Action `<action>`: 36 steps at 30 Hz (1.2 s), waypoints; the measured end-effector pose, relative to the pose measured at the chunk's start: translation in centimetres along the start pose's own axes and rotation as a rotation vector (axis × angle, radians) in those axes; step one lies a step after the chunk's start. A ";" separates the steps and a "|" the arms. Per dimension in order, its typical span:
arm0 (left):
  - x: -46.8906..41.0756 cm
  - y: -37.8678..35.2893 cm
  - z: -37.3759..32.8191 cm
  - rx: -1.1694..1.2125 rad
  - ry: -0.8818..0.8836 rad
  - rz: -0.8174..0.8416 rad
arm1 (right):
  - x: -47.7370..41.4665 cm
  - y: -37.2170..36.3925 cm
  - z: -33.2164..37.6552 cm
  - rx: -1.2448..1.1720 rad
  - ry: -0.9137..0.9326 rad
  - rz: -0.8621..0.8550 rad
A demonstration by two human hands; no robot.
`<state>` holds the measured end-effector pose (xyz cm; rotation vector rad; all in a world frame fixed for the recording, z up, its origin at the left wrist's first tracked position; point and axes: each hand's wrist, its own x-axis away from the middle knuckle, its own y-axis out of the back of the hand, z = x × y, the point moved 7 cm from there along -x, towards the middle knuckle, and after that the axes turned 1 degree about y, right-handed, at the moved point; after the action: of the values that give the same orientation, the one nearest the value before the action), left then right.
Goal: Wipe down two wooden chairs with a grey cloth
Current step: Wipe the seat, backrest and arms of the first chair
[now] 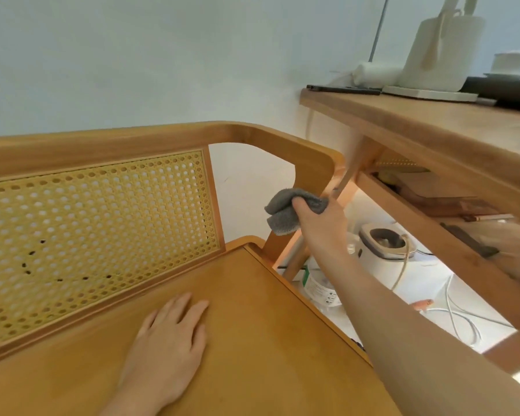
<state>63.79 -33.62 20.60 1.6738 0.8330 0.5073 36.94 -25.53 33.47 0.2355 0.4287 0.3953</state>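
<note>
A wooden chair (252, 310) with a woven cane back panel (102, 229) fills the left and middle of the view. My right hand (318, 223) grips a bunched grey cloth (285, 213) and holds it against the chair's right armrest post, just under the curved arm. My left hand (168, 346) lies flat on the seat with its fingers straight and spread. A second chair shows only as a cane strip (400, 162) tucked under the table.
A wooden table (433, 121) stands close on the right, carrying a white kettle (442, 49) and a cup and saucer (512, 64). Below it are a low shelf, a white appliance (385, 250), a bottle and loose cables on the white floor. A pale wall lies behind.
</note>
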 end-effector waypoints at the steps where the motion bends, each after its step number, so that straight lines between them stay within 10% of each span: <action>1: 0.0 0.0 -0.2 -0.011 -0.008 -0.005 | -0.1 -0.6 -0.4 -0.072 -0.010 -0.024; 13: -0.1 -0.1 -0.2 -0.011 0.017 0.000 | 2.5 -7.8 -11.2 0.097 -0.376 0.306; 19: 0.1 0.1 -0.1 -0.017 0.017 -0.011 | 1.1 -0.7 -0.3 -0.252 0.088 -0.239; 24: 0.2 0.1 -0.2 -0.017 0.017 -0.015 | 0.5 -2.1 -0.5 -0.388 0.066 -0.170; 31: 0.2 0.2 -0.2 0.017 0.019 -0.028 | 2.4 -8.0 -10.5 0.115 -0.387 0.180; 36: 0.2 0.4 -0.3 0.021 0.020 -0.031 | 2.8 -5.7 -7.5 0.453 -0.198 0.222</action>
<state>63.82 -33.31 21.02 1.6751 0.8807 0.4961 37.76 -28.41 24.17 0.7614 0.2929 0.4839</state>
